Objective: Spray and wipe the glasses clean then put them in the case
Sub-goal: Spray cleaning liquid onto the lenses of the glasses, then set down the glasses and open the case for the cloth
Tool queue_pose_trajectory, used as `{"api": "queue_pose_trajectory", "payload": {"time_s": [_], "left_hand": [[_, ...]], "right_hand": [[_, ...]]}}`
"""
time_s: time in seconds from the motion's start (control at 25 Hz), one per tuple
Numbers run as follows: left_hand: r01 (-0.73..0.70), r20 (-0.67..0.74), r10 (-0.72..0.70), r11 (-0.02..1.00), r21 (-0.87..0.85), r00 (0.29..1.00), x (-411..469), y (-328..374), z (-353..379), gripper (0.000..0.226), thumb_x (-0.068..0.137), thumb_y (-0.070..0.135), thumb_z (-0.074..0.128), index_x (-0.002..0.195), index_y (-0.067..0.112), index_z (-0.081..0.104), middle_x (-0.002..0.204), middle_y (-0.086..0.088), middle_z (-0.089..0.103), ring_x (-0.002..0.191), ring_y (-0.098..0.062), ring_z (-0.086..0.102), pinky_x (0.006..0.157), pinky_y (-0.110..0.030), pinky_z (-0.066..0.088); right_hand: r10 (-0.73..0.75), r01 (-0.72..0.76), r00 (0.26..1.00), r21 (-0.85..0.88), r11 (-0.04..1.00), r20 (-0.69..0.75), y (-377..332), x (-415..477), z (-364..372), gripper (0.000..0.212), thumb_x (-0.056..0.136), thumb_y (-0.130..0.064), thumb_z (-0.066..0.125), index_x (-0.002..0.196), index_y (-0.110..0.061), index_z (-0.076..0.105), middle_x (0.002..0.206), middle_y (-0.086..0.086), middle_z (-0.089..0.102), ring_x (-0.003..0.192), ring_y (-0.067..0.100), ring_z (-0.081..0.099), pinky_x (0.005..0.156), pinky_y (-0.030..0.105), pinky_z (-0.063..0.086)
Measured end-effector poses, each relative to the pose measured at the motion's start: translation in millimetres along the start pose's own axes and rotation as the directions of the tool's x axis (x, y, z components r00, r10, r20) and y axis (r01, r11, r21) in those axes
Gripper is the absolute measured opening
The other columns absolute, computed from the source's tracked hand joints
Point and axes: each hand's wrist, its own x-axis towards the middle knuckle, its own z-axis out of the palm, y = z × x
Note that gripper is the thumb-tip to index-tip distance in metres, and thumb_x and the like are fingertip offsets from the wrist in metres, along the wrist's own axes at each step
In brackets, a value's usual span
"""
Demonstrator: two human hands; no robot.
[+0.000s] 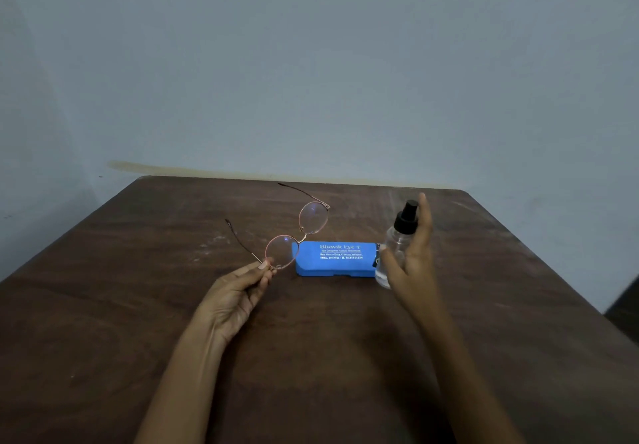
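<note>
My left hand (238, 296) pinches the near rim of thin rose-gold round glasses (297, 236), held above the table with both temples unfolded and pointing away to the left. My right hand (411, 257) grips a small clear spray bottle (397, 239) with a black pump top, its index finger raised beside the nozzle, which faces left toward the glasses. Between the two hands a blue glasses case (335, 258) with white print lies closed on the table.
A dark brown wooden table (311, 357) fills the lower view, pushed against a pale blue-grey wall (311, 63). Its far edge runs just behind the glasses, and the right edge slopes down past my right forearm.
</note>
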Motion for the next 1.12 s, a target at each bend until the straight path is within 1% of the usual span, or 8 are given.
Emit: {"api": "queue_pose_trajectory", "payload": {"time_s": [0.08,0.16,0.36,0.56,0.8,0.96,1.04,1.12], "left_hand": [[-0.027,0.005,0.026,0.998,0.062,1.000,-1,-3,3,0.036,0.086,-0.004,0.048,0.063,0.007,0.074,0.054,-0.001,0.070,0.047,-0.003,0.063,0.047,-0.008,0.050],[-0.070,0.010,0.069,0.989,0.131,0.998,-1,-7,5,0.022,0.086,-0.004,0.050,0.079,0.003,0.070,0.054,0.000,0.070,0.049,-0.003,0.064,0.048,-0.008,0.050],[-0.194,0.064,0.183,0.940,0.281,0.981,-1,-15,7,0.014,0.084,-0.002,0.053,0.086,0.005,0.065,0.054,0.003,0.070,0.051,-0.002,0.064,0.051,-0.008,0.050],[-0.296,0.150,0.257,0.875,0.383,0.955,-5,-21,9,0.017,0.082,-0.002,0.055,0.081,0.009,0.068,0.053,0.004,0.068,0.051,0.000,0.060,0.053,-0.007,0.049],[-0.363,0.207,0.301,0.819,0.445,0.931,-6,-25,10,0.014,0.082,-0.004,0.056,0.083,0.003,0.067,0.050,0.004,0.066,0.048,-0.001,0.056,0.053,-0.007,0.047],[-0.381,0.211,0.318,0.806,0.454,0.924,-6,-26,12,0.015,0.081,-0.006,0.056,0.084,0.004,0.067,0.050,0.005,0.067,0.047,-0.002,0.057,0.051,-0.008,0.048],[-0.395,0.219,0.329,0.794,0.462,0.919,-5,-27,11,0.016,0.081,-0.007,0.056,0.089,0.002,0.066,0.049,0.005,0.066,0.046,-0.002,0.056,0.051,-0.008,0.047],[-0.411,0.225,0.345,0.777,0.476,0.911,-5,-27,11,0.016,0.081,-0.007,0.056,0.090,0.001,0.066,0.049,0.005,0.066,0.045,-0.001,0.055,0.051,-0.008,0.047]], "right_hand": [[0.021,-0.026,0.998,-0.083,0.996,-0.055,12,0,-18,0.078,0.085,0.001,0.053,0.143,-0.026,0.009,0.135,0.011,0.041,0.114,0.020,0.045,0.095,0.036,0.041],[0.051,-0.063,0.994,-0.135,0.989,-0.093,22,-1,-32,0.075,0.085,0.001,0.056,0.143,-0.018,0.013,0.138,0.013,0.039,0.120,0.024,0.045,0.095,0.033,0.040],[0.116,-0.144,0.982,-0.193,0.971,-0.150,40,-7,-54,0.075,0.080,0.001,0.062,0.141,-0.011,0.021,0.137,0.020,0.041,0.121,0.033,0.047,0.099,0.041,0.041],[0.189,-0.229,0.960,-0.191,0.954,-0.209,52,-15,-61,0.075,0.080,-0.001,0.064,0.141,-0.017,0.022,0.139,0.013,0.038,0.124,0.025,0.042,0.094,0.029,0.034],[0.093,-0.159,0.961,-0.243,0.957,-0.261,55,-21,-60,0.077,0.077,0.004,0.066,0.140,-0.008,0.023,0.137,0.020,0.038,0.118,0.021,0.042,0.085,0.008,0.029],[0.160,-0.216,0.952,-0.201,0.955,-0.259,45,-25,-60,0.080,0.077,-0.006,0.070,0.140,-0.009,0.022,0.140,0.016,0.035,0.123,0.018,0.039,0.096,0.022,0.032],[0.046,-0.141,0.923,-0.224,0.964,-0.382,30,-31,-59,0.068,0.083,-0.018,0.066,0.138,-0.011,0.028,0.137,0.012,0.037,0.118,0.006,0.033,0.098,0.016,0.031],[-0.183,0.027,0.885,-0.345,0.938,-0.429,13,-34,-55,0.046,0.089,-0.024,0.052,0.131,-0.011,0.040,0.121,0.003,0.046,0.108,0.005,0.039,0.089,0.007,0.031]]}}
